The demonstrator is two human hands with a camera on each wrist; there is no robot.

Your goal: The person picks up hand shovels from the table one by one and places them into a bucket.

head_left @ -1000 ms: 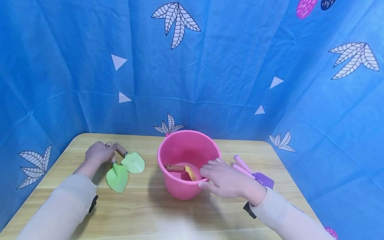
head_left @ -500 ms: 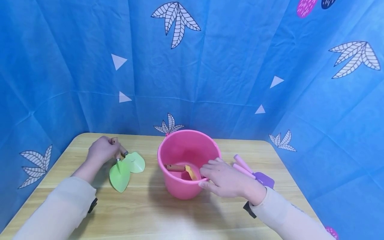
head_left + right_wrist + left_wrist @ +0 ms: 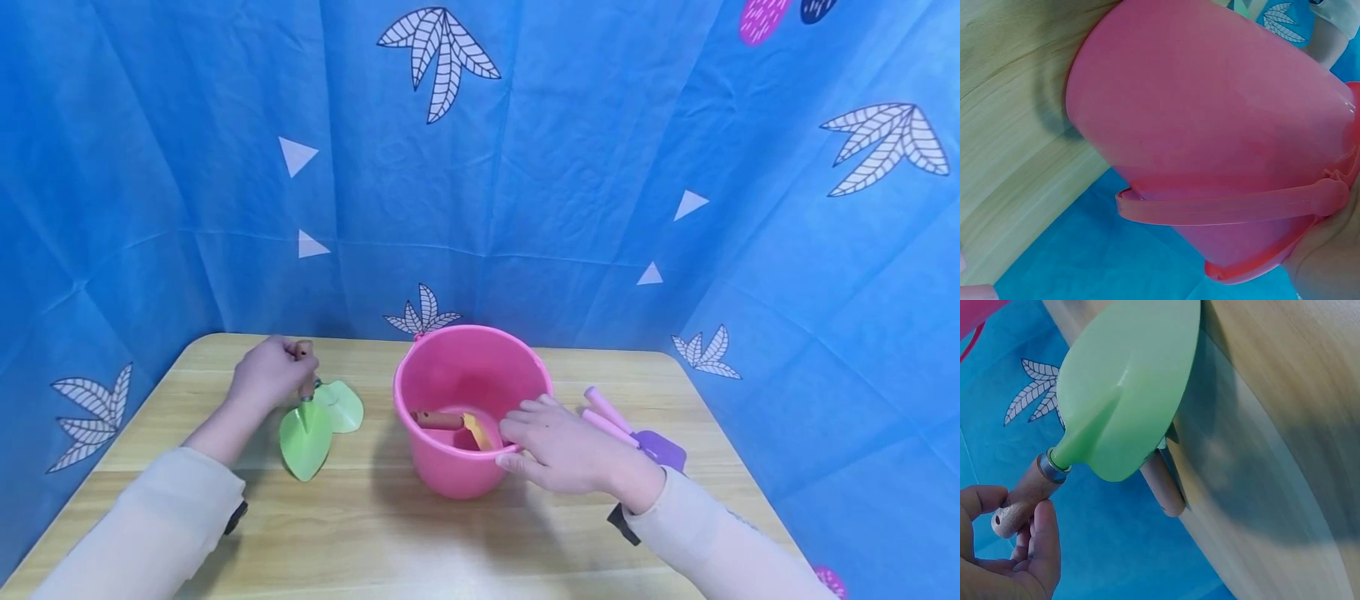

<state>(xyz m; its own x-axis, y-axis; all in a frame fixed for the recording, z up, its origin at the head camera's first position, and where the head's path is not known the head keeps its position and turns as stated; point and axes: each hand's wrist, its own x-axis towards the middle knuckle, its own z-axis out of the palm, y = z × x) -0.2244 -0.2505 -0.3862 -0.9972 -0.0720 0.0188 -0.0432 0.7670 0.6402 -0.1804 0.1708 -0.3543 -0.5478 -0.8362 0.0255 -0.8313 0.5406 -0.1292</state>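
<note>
My left hand [image 3: 272, 372] pinches the short wooden handle of a green pointed trowel [image 3: 306, 442]. In the left wrist view, thumb and fingers hold the handle near its holed end, and the green blade [image 3: 1129, 381] tilts over the table. A second, paler green hand shovel [image 3: 342, 407] lies just beyond, its handle partly hidden. My right hand [image 3: 558, 446] grips the near right rim of a pink bucket [image 3: 457, 475], fingers over the inside and thumb outside. Inside the bucket lies a yellow-bladed tool [image 3: 442, 421] with a wooden handle; my fingers hide some of the interior.
To the right of the bucket lie purple tools [image 3: 660, 450] with pink handles, partly behind my right forearm. The bucket's handle [image 3: 1229, 209] hangs down its side. A blue patterned cloth [image 3: 480, 167] surrounds the back and sides of the wooden table [image 3: 420, 550].
My left hand has lifted the green trowel slightly and moved it to the right, so its blade overlaps the paler shovel in the head view. The right hand and bucket stay put.
</note>
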